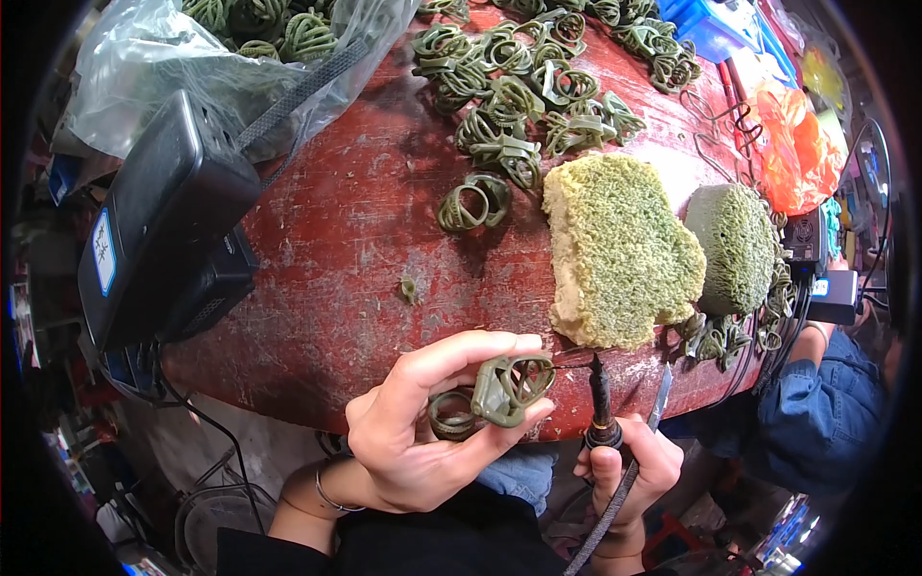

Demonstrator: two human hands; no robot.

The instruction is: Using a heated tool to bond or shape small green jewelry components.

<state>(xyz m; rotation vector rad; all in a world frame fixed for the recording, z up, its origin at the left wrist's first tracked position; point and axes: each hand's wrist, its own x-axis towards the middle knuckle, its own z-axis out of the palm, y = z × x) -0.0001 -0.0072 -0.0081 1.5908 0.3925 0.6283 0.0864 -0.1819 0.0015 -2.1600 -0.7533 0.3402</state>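
Observation:
My left hand [408,422] is closed around a green openwork ring [514,389], pinched between thumb and fingers. Another green ring [453,415] sits deeper in the same hand, partly hidden by the fingers. Upright in my right hand [634,466] is a hot-tip pen [601,408] with a dark shaft and a brass-coloured collar. Its thin bent tip reaches left to the held ring's edge; whether it touches, I cannot tell. A slim metal blade [661,396] also sticks up between the fingers of that hand. A grey braided cord [615,509] runs down past it.
On the red worn table [336,278] lie a yellow-green spongy block [624,250], a round one [735,250] and many loose green rings [509,106]. A black device [173,221] and plastic bag [211,67] stand left. At right are an orange bag [792,149] and another person's sleeve [826,413].

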